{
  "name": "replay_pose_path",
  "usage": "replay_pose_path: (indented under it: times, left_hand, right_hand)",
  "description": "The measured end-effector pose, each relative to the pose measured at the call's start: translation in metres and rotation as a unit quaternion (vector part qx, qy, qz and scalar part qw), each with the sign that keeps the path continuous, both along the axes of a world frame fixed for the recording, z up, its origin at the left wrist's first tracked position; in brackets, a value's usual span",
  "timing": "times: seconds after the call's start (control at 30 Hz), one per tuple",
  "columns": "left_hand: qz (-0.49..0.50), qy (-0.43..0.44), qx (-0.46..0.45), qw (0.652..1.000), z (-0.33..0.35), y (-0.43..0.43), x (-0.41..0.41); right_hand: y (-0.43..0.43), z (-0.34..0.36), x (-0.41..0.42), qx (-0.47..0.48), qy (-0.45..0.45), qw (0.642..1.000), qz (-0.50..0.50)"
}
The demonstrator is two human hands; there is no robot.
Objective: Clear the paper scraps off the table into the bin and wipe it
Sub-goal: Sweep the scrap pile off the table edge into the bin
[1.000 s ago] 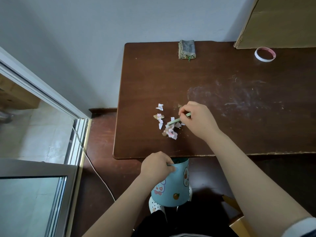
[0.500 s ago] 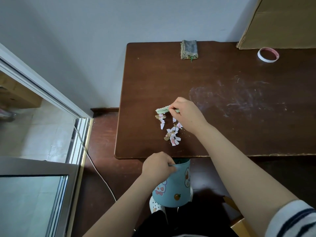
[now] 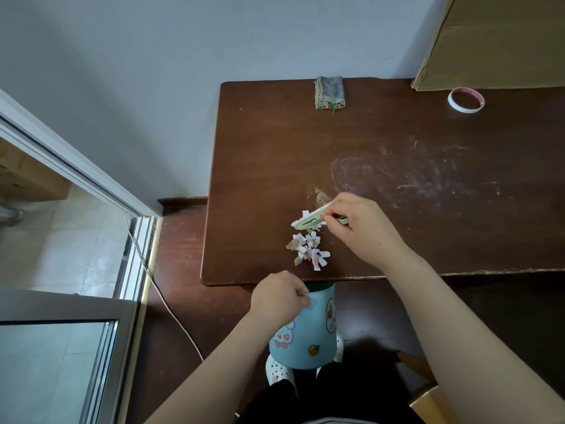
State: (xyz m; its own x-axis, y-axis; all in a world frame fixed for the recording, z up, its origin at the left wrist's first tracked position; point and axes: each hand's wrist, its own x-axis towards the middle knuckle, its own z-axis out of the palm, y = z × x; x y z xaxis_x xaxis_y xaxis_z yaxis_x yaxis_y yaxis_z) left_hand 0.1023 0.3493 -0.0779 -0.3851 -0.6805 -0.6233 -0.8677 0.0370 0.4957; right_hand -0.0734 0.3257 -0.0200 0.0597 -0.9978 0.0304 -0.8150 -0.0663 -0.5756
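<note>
Here, a small green brush (image 3: 308,220) is pinched by the fingers (image 3: 331,213) of the right hand (image 3: 359,231), its pale head pointing toward nine o'clock and laid against the topmost paper scraps (image 3: 308,249). The scraps, white, pink and tan, are gathered in a loose heap on the dark brown desk (image 3: 382,166), just at six o'clock of the brush and near the desk's front edge. A blue bin (image 3: 305,335) with cartoon stickers is held below that edge, at six o'clock of the heap; its rim is gripped by the left hand (image 3: 276,296), fingers curled closed over it. A folded grey cloth (image 3: 329,92) is seen at twelve o'clock near the back edge. A roll of tape (image 3: 466,100) lies at two o'clock, beside a sheet of cardboard (image 3: 501,41). Pale scuff marks are spread across the desk at three o'clock of the brush.
</note>
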Motion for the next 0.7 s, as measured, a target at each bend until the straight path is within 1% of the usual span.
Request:
replay_pose_path:
  times: [0.07,0.2,0.4,0.6,0.7]
  left_hand:
    - [-0.002,0.000,-0.001,1.000,0.001,0.001,-0.001]
    - [-0.007,-0.004,-0.001,1.000,0.001,0.002,-0.003]
    - [-0.014,-0.011,-0.012,1.000,0.001,0.006,-0.005]
    - [-0.019,-0.013,-0.023,0.999,0.002,0.010,-0.008]
    - [-0.018,-0.013,-0.030,0.999,0.004,0.012,-0.010]
  right_hand:
    - [0.004,0.001,-0.005,-0.019,-0.001,1.000,-0.022]
    - [0.013,0.001,-0.012,-0.017,-0.023,0.998,-0.061]
    - [0.027,0.003,-0.024,-0.013,-0.075,0.985,-0.154]
    - [0.040,0.000,-0.032,-0.003,-0.046,0.984,-0.173]
    - [0.045,-0.008,-0.030,0.030,-0.017,0.986,-0.165]
